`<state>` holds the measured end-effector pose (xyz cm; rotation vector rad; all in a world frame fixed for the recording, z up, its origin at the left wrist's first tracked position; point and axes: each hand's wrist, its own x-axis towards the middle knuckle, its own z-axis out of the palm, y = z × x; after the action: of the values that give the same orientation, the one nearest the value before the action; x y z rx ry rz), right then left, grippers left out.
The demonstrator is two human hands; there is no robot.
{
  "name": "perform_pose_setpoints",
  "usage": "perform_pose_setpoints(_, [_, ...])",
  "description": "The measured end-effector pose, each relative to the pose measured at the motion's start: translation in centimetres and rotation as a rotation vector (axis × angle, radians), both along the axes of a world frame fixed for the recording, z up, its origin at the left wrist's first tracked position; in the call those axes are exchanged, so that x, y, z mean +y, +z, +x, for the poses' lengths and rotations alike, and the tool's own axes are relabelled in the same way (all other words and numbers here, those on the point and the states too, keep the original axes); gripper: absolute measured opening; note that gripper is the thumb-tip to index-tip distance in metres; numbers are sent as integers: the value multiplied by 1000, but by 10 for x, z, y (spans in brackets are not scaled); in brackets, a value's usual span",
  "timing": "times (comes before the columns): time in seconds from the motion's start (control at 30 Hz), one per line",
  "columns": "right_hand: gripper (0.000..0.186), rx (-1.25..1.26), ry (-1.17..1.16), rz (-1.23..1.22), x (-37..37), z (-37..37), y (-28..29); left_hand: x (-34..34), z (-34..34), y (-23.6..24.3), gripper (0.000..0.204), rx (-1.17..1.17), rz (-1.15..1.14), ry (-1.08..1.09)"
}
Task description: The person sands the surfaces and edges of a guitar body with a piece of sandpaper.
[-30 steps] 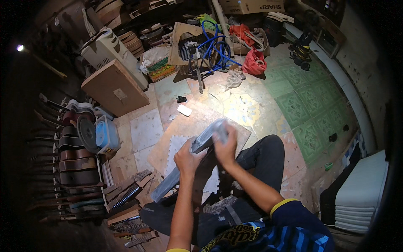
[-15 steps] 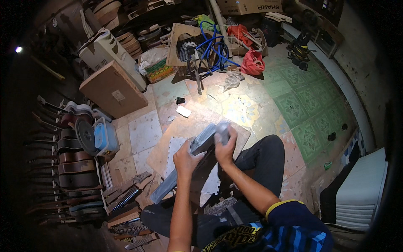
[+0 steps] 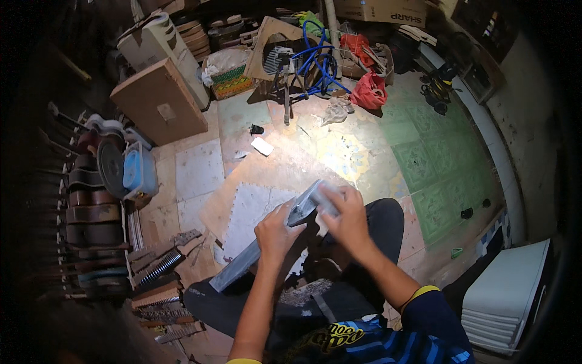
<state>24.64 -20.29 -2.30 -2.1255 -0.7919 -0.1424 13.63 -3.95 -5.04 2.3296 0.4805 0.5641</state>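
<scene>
Head view: grey bar [image 3: 236, 265] above tiled floor [image 3: 199, 165]

Left hand [image 3: 274, 235], fingers clamped on it over the lap [image 3: 285, 315]; right hand [image 3: 350, 219], fingers clamped on a grey pad [image 3: 327, 202] near its upper end. Green tiles [image 3: 439, 164] rightward, red bag [image 3: 370, 91] beyond.

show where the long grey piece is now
The long grey piece slants through the head view, just left of centre, held in the left hand, its upper end by the right hand, its lower end near the left knee.
</scene>
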Motion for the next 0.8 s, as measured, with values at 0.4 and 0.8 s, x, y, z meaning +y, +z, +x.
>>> perform_pose_setpoints(0.4, [49, 83, -6, 85, -1, -3, -2, -13, -1, 3, 70, 5, -10, 46])
perform_pose_setpoints(0.8, [47, -25, 99, -83, -1, -21, 15, -9, -3, -1, 64, -61, -3, 9])
